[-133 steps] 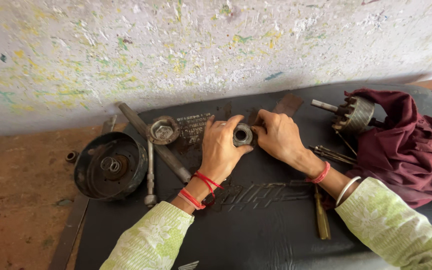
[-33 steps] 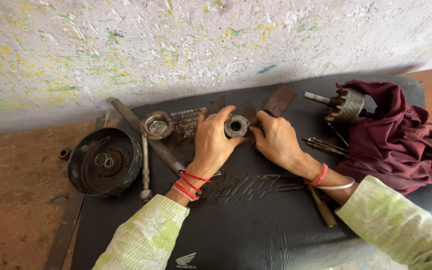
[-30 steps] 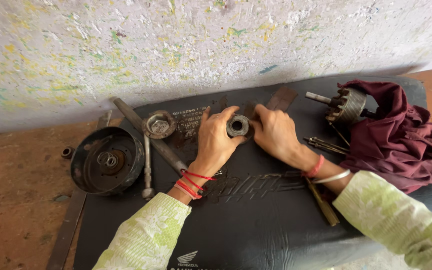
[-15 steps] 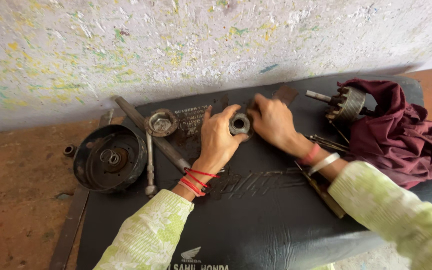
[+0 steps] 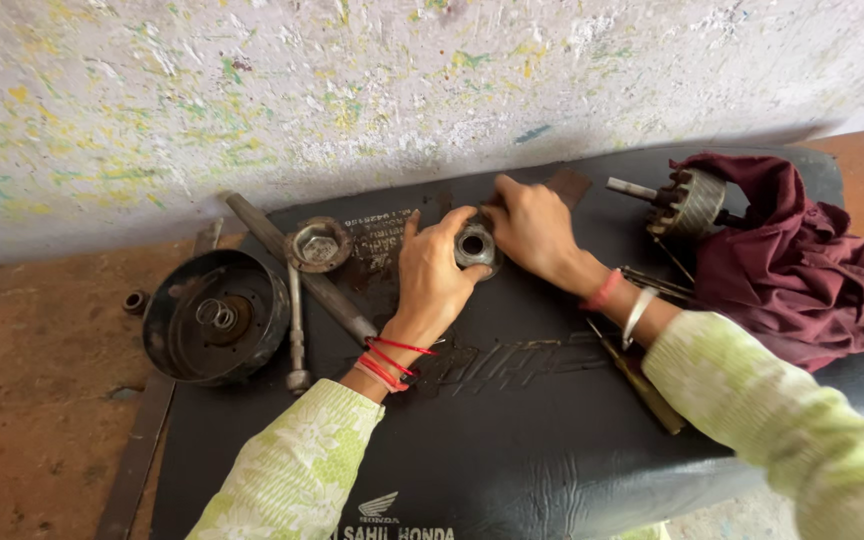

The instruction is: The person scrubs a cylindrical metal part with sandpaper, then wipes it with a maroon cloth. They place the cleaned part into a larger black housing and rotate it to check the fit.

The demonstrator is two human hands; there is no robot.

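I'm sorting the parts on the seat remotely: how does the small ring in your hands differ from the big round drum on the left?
The ring-shaped metal part is small and held between the left hand and right hand; the dark drum is far larger and lies untouched. The ring is pale grey with an open centre hole; the drum is blackish and holds loose rings inside. Both are round metal parts resting on the black seat.

White printed logo (image 5: 379, 505) (seat's near edge)
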